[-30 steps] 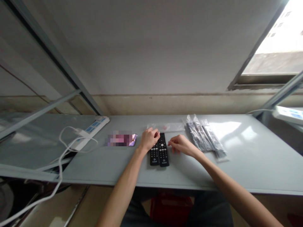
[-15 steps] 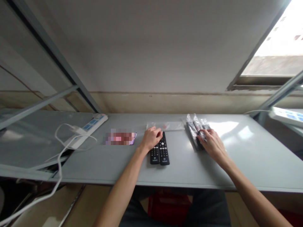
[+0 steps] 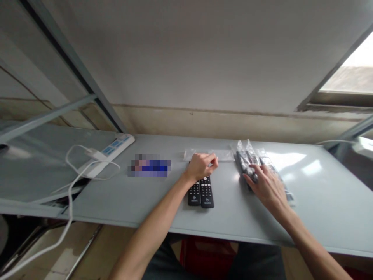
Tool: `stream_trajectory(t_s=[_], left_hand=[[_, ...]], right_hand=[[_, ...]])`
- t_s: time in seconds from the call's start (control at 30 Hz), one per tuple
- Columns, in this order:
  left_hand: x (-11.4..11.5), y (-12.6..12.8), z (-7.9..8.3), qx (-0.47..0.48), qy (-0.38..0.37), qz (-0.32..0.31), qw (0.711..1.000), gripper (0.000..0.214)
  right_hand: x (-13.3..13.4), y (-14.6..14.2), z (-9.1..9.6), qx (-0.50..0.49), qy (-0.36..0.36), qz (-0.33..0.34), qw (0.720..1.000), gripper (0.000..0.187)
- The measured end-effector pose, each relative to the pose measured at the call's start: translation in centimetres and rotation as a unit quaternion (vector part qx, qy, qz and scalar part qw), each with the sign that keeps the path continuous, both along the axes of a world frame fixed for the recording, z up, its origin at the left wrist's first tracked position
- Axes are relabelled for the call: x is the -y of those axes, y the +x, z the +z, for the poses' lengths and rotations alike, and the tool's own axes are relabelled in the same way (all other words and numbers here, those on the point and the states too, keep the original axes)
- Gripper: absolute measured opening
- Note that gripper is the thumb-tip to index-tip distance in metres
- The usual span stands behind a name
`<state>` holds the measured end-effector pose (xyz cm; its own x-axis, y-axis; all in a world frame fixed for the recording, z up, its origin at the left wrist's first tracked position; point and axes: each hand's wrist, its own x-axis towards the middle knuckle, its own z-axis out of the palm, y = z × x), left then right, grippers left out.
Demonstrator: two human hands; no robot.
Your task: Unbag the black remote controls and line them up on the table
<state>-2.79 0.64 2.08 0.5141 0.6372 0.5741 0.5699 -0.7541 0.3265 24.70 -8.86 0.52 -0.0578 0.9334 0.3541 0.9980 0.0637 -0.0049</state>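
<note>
My left hand is cupped over the top ends of two black TV remote controls, which lie side by side on the grey table. Its fingers hide their upper buttons. My right hand rests with spread fingers on several remotes sealed in clear plastic bags, to the right of the loose pair. It covers the middle of those bags. A flat, clear plastic bag lies just beyond my left hand.
A phone with a blurred screen lies left of the remotes. Further left are a white power strip and a white cable that drops over the table edge. Metal frame bars run along the left side, and a red crate sits below.
My left hand has shifted right, from one remote onto the tops of both. My right hand, off the bags a second ago, now lies on them. The view has tilted slightly.
</note>
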Motion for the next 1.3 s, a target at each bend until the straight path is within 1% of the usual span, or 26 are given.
stream_trajectory(t_s=[0.13, 0.23, 0.33, 0.47, 0.57, 0.63, 0.7, 0.73, 0.77, 0.8, 0.83, 0.87, 0.93, 1.0, 1.03, 1.1, 1.2, 1.23, 1.3], left_hand=[[-0.1, -1.1, -0.8, -0.019, 0.049, 0.012, 0.999, 0.029], [-0.3, -2.0, -1.1, -0.023, 0.058, 0.013, 0.998, 0.027], [-0.9, -2.4, -1.4, -0.015, 0.063, 0.015, 0.998, 0.027], [-1.4, -2.4, -1.9, -0.005, 0.061, 0.015, 0.998, 0.025], [-1.4, -2.4, -2.0, -0.002, 0.052, 0.013, 0.999, 0.025], [-1.3, -2.4, -1.9, -0.005, 0.056, 0.01, 0.998, 0.026], [-1.2, -2.4, -1.8, -0.013, 0.064, 0.007, 0.998, 0.026], [-1.2, -2.4, -1.7, -0.016, 0.067, 0.005, 0.998, 0.027], [-1.1, -2.4, -1.6, -0.016, 0.069, 0.005, 0.997, 0.028], [-1.1, -2.4, -1.4, -0.012, 0.069, 0.006, 0.998, 0.029], [-1.1, -2.4, -1.2, -0.004, 0.066, 0.008, 0.998, 0.031], [-1.0, -2.5, -1.1, 0.007, 0.06, 0.009, 0.998, 0.033], [-0.9, -2.7, -0.8, 0.033, 0.034, 0.009, 0.999, 0.037], [-0.8, -3.0, -0.7, 0.054, -0.003, 0.005, 0.999, 0.038], [-0.9, -3.1, -0.8, 0.063, -0.018, 0.005, 0.998, 0.04], [-0.9, -3.4, -1.0, 0.077, -0.039, 0.006, 0.996, 0.046], [-1.0, -3.2, -1.4, 0.113, -0.081, 0.002, 0.99, 0.051], [-0.9, -3.1, -1.4, 0.135, -0.104, 0.0, 0.985, 0.05], [-0.7, -2.5, -1.1, 0.192, -0.153, 0.0, 0.969, 0.043]], right_hand=[[0.5, -1.4, 0.2, 0.058, -0.028, -0.031, 0.997, 0.046], [0.2, -2.2, 0.6, 0.069, -0.046, -0.067, 0.994, 0.043], [-0.4, -2.7, 1.0, 0.059, -0.068, -0.085, 0.992, 0.048], [-0.7, -2.6, 1.3, 0.011, -0.095, -0.078, 0.992, 0.058], [0.3, -2.5, 1.9, -0.026, -0.069, -0.112, 0.991, 0.063], [1.0, -2.5, 2.7, -0.071, -0.027, -0.136, 0.988, 0.068], [1.3, -2.8, 3.7, -0.151, 0.029, -0.134, 0.979, 0.073], [1.1, -3.1, 4.2, -0.21, 0.057, -0.113, 0.969, 0.075], [0.7, -3.5, 4.7, -0.278, 0.078, -0.076, 0.954, 0.077], [0.0, -3.8, 5.1, -0.348, 0.086, -0.029, 0.933, 0.079], [-0.9, -4.3, 5.3, -0.415, 0.078, 0.025, 0.906, 0.08], [-1.9, -4.7, 5.5, -0.47, 0.053, 0.073, 0.878, 0.08], [-3.9, -5.3, 5.4, -0.537, -0.027, 0.126, 0.834, 0.076], [-5.5, -5.7, 4.7, -0.576, -0.108, 0.145, 0.797, 0.065], [-5.9, -5.8, 4.2, -0.592, -0.133, 0.146, 0.781, 0.059], [-6.1, -5.6, 3.1, -0.604, -0.174, 0.137, 0.765, 0.051], [-5.6, -5.2, 1.8, -0.596, -0.231, 0.128, 0.758, 0.051], [-5.4, -5.1, 1.5, -0.597, -0.24, 0.13, 0.754, 0.052], [-5.3, -4.9, 1.2, -0.615, -0.238, 0.137, 0.74, 0.052]])
